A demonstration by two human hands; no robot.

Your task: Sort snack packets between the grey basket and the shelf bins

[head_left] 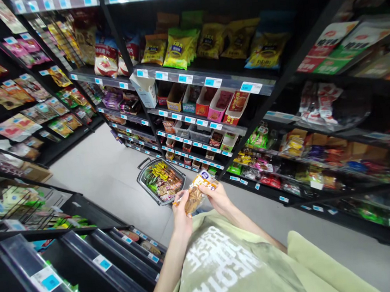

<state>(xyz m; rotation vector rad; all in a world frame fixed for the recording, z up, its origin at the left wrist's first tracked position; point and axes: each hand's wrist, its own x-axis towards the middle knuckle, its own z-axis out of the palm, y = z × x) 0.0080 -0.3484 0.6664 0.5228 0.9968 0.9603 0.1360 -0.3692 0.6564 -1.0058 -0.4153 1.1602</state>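
Between my two hands is a clear snack bag [194,199] with an orange and white label and brown pieces inside. My left hand [181,208] pinches its left edge, thumb on the front. On the upper right part, my right hand [217,196] grips the bag near the label, thumb also in front. The bag is in front of my chest, over the floor. Just beyond it, a dark basket [142,185] stands on the floor, filled with yellow, green and pinkish snack packets [163,179].
Ahead, a black shelf unit [187,74] carries yellow chip bags [179,47] and open snack boxes [207,102]. Further shelves with bagged sweets [297,144] line the right. Close on my left are tilted shelf edges [102,262]. Grey floor [91,154] runs between the shelves.
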